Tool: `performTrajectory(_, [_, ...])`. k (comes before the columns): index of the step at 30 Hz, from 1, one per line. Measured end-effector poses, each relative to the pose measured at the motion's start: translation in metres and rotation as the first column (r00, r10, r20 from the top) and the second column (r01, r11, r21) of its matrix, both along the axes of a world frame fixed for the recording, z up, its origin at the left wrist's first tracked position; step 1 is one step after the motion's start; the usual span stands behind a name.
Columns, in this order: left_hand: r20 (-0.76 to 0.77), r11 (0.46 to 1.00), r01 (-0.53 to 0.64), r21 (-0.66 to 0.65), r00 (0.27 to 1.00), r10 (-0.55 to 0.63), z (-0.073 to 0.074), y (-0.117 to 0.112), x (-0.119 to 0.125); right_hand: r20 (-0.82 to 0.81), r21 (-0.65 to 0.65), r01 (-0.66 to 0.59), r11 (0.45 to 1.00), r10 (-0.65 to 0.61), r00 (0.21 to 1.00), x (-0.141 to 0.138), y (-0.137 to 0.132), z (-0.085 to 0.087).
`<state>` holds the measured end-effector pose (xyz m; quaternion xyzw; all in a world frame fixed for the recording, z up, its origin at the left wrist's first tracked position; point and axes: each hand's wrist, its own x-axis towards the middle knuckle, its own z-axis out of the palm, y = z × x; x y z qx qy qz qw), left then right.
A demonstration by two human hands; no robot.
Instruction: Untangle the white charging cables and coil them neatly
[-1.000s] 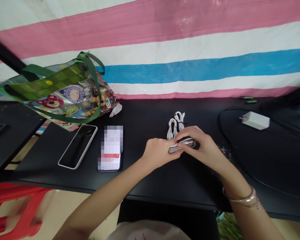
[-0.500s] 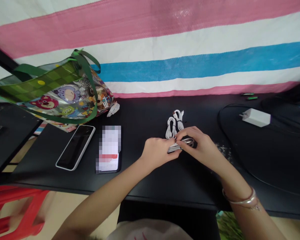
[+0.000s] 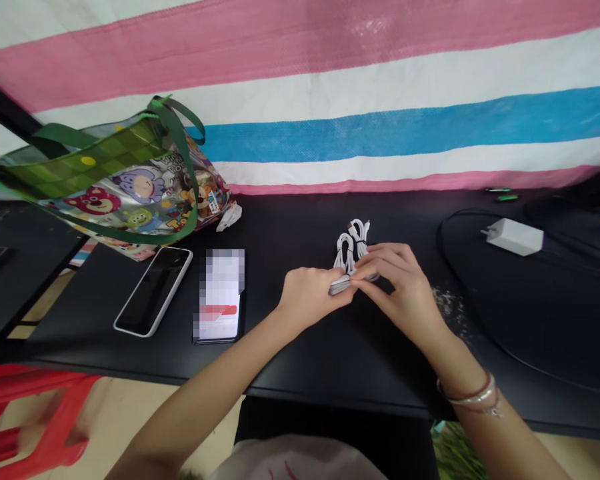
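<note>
Between both hands is a coiled white cable (image 3: 339, 286), bundled flat. My left hand (image 3: 307, 293) pinches its left end between thumb and fingers. The thumb and fingertips of my right hand (image 3: 400, 277) are closed at the middle of the bundle, and the hand partly covers the rest. Just behind the hands, on the black table, lie two more coiled white cables: one nearer (image 3: 345, 249) and one farther back (image 3: 361, 233), each tied with a dark band around its middle. Whether a tie is on the held bundle is hidden by my fingers.
To the left lie a phone with a lit screen (image 3: 222, 293) and a white-edged device with a dark screen (image 3: 154, 291). A green-handled tote bag (image 3: 145, 187) stands behind them. At right are a white charger (image 3: 515, 237) and a black cord (image 3: 455, 287). A red stool (image 3: 75, 413) is front left.
Both hands have shifted slightly left with the held cable. My right hand's fingers now cover more of the bundle's right end. The two tied coils stay on the table.
</note>
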<state>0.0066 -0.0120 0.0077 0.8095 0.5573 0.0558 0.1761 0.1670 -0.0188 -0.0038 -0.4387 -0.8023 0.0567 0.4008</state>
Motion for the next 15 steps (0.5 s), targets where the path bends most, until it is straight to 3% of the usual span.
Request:
performTrajectory(9, [0.0,0.999,-0.025,0.044,1.0,0.025,0.0002,0.0025,-0.0036,0.155,0.202,0.053,0.978,-0.085,0.984,-0.0023,-0.0032,-0.0017])
performTrajectory(15, [-0.004,0.998,-0.027,0.059,1.0,0.027,0.0004,0.0011,-0.0025,0.136,0.176,0.065,0.982,-0.09,0.987,-0.0043,-0.0026,-0.0024])
